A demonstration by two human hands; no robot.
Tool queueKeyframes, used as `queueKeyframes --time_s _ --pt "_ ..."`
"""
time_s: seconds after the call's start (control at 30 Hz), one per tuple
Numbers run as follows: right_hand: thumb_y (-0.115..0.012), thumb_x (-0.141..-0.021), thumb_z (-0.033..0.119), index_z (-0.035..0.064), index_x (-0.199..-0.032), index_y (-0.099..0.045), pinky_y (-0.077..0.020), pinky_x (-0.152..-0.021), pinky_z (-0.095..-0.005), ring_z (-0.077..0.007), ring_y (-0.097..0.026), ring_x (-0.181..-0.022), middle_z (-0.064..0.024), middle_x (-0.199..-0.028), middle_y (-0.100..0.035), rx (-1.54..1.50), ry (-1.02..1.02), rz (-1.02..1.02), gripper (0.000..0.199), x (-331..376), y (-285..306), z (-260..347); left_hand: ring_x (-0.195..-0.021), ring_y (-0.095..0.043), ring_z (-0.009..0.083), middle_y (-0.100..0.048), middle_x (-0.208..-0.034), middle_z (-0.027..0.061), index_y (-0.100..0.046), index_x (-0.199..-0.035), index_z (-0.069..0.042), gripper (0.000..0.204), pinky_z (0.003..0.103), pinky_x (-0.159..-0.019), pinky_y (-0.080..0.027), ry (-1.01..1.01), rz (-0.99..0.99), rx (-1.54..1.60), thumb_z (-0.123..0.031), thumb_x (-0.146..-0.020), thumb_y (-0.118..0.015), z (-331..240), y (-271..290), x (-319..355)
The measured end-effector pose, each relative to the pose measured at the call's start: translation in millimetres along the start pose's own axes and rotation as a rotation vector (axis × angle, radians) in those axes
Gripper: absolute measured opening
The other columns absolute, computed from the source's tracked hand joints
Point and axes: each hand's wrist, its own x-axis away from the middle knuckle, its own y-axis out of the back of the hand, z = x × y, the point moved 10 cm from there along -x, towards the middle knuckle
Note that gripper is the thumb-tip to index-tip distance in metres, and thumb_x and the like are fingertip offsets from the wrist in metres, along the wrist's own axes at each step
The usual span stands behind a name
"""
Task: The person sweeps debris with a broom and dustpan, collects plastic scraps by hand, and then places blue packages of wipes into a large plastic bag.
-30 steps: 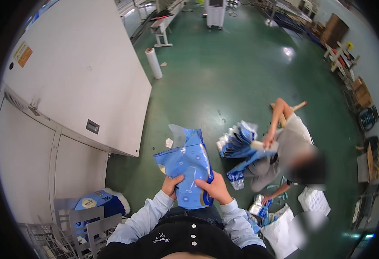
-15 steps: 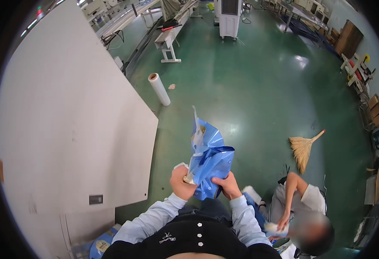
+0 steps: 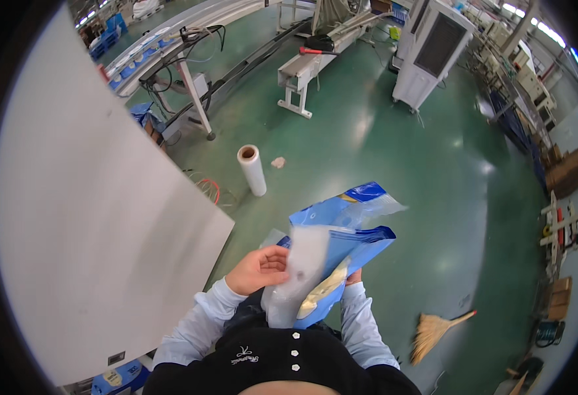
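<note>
Blue pouches (image 3: 351,253) standing upright between both hands; left hand (image 3: 257,270) fingers curling on clear bag (image 3: 295,280); right hand (image 3: 353,276) hidden, grip indeterminable.

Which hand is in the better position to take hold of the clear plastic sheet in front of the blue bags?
Probably the left hand: its fingers already touch the clear plastic sheet. The right hand is mostly hidden behind the blue bags.

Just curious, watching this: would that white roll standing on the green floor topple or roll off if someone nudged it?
The roll stands on end, tall and narrow, so a nudge would probably tip it. Being a cylinder, it would likely then roll across the glossy floor.
</note>
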Motion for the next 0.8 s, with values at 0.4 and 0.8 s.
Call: queueKeyframes --time_s 0.4,0.8 --pt "-0.075 -0.069 0.018 0.0013 -0.125 -0.043 -0.0445 -0.093 -0.0482 -0.0339 -0.055 -0.106 -0.0158 -0.117 -0.055 -0.066 -0.058 -0.022 0.067 -391.3 44.6 194.6 -0.082 -0.058 0.0082 -0.063 -0.088 0.0043 -0.059 -0.099 0.004 0.018 0.022 -0.073 -0.046 -0.136 -0.201 -0.093 -0.006 -0.084 -0.059 -196.4 133.0 -391.0" --pt "-0.061 -0.078 0.02 0.0023 -0.116 -0.053 -0.0512 -0.083 -0.0391 -0.0275 -0.061 -0.092 -0.0153 -0.109 -0.06 0.012 -0.588 -0.374 0.043 -679.6 -34.4 172.9 -0.061 -0.045 0.0017 -0.054 -0.07 -0.0046 -0.057 -0.082 -0.002 0.018 0.017 -0.055 -0.036 -0.237 -0.801 0.224 -0.018 -0.091 -0.054 -305.4 311.6 -586.5"
